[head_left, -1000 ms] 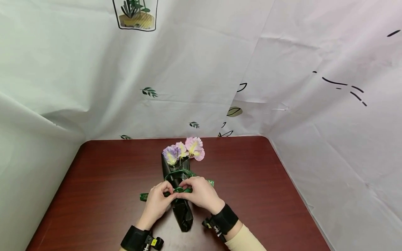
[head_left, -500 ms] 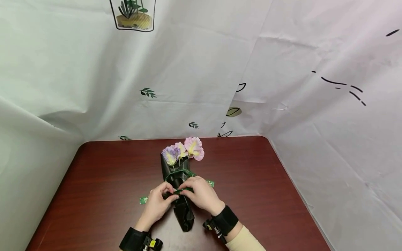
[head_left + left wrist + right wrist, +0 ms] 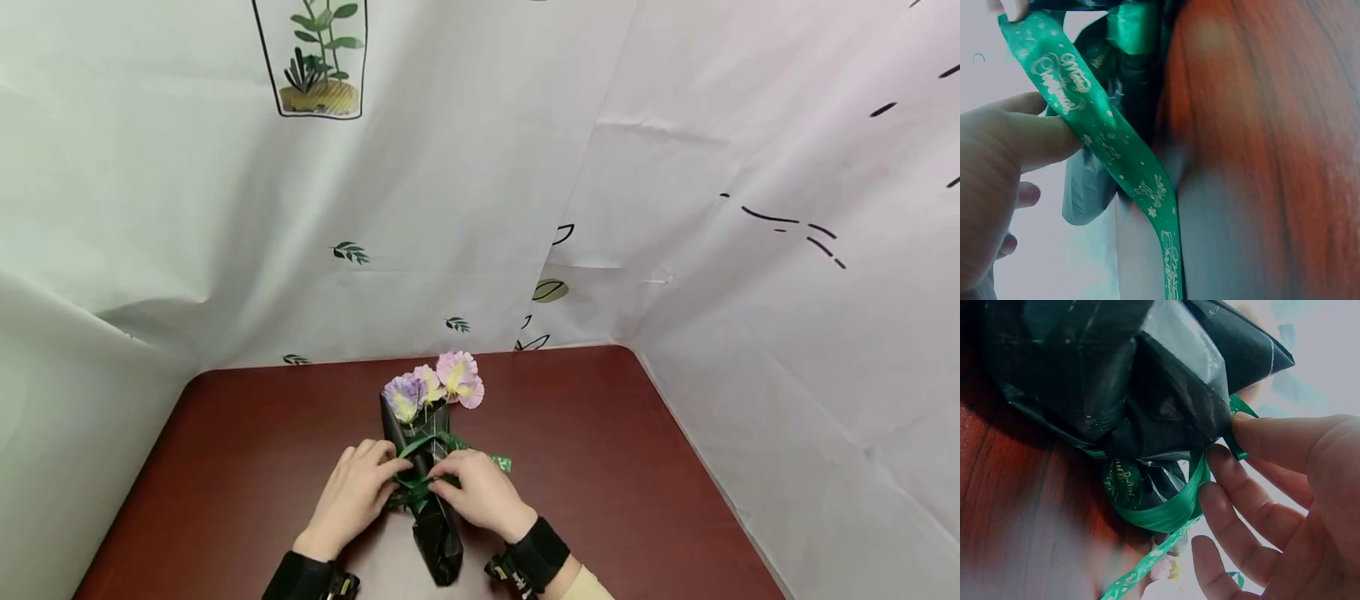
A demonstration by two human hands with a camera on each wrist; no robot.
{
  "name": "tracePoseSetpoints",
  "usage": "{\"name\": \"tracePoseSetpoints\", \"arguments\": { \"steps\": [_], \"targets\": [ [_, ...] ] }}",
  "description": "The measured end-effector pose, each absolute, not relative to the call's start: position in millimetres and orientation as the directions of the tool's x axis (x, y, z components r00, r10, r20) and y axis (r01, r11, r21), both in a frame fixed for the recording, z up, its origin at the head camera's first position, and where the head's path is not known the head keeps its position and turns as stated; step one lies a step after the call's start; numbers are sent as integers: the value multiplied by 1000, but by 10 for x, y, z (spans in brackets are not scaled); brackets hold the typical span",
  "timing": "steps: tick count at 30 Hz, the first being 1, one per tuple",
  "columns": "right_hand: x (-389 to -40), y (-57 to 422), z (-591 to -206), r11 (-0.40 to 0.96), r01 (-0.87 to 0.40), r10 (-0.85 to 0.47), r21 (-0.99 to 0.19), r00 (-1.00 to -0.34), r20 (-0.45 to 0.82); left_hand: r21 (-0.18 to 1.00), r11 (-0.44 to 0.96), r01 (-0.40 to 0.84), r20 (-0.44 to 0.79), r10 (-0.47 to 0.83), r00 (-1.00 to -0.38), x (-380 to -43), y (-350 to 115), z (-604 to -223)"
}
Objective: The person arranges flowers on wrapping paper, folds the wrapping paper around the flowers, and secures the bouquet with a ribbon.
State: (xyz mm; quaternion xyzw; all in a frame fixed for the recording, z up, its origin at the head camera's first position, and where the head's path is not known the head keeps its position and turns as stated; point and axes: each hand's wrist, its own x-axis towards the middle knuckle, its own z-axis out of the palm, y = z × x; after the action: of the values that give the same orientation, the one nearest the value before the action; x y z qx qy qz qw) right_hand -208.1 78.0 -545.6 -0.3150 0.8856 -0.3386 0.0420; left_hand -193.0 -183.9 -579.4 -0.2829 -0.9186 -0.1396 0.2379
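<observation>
A slim bouquet wrapped in black paper (image 3: 438,537) lies on the table, with pink and purple flowers (image 3: 459,377) at its far end. Green ribbon (image 3: 412,497) printed with pale lettering crosses its middle. My left hand (image 3: 351,493) is at the ribbon's left side; in the left wrist view its thumb (image 3: 1054,139) meets a ribbon length (image 3: 1110,134) that runs down beside the wrapping. From the right, my right hand (image 3: 482,492) pinches the ribbon between thumb and finger, as the right wrist view shows. A ribbon loop (image 3: 1160,512) bows under the gathered paper there.
The reddish-brown table (image 3: 585,467) extends on both sides of the bouquet. White printed cloth (image 3: 450,167) hangs behind its far edge and along both sides. Each wrist carries a black strap (image 3: 537,552) with a small camera.
My left hand has shifted left, away from the right hand, and its fingers have spread more. The ribbon between the hands has opened into a loop. The head view has tilted upward.
</observation>
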Motion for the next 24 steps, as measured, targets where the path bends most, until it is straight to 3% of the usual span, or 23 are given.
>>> {"name": "tracePoseSetpoints", "arguments": {
  "steps": [5, 9, 14, 17, 24],
  "targets": [
    [-2017, 798, -5453, 541, -508, -589, -670, -798, 128, 136, 834, 535, 506, 405, -761, -1868, -1828, -5777],
    [-1990, 805, -5425, 543, -473, -583, -694, -807, 94, 265, 818, 510, 513, 328, -793, -1835, -1798, -5717],
    [-1968, 768, -5458, 567, -457, -556, -685, -826, 91, 473, 672, 570, 566, 264, -781, -1753, -1715, -5640],
    [-1968, 756, -5474, 578, -450, -545, -681, -834, 89, 537, 609, 583, 578, 237, -780, -1712, -1660, -5581],
    [-1971, 738, -5494, 573, -463, -529, -676, -839, 126, 619, 631, 467, 529, 104, -842, -1606, -1612, -5446]
  ]
}}
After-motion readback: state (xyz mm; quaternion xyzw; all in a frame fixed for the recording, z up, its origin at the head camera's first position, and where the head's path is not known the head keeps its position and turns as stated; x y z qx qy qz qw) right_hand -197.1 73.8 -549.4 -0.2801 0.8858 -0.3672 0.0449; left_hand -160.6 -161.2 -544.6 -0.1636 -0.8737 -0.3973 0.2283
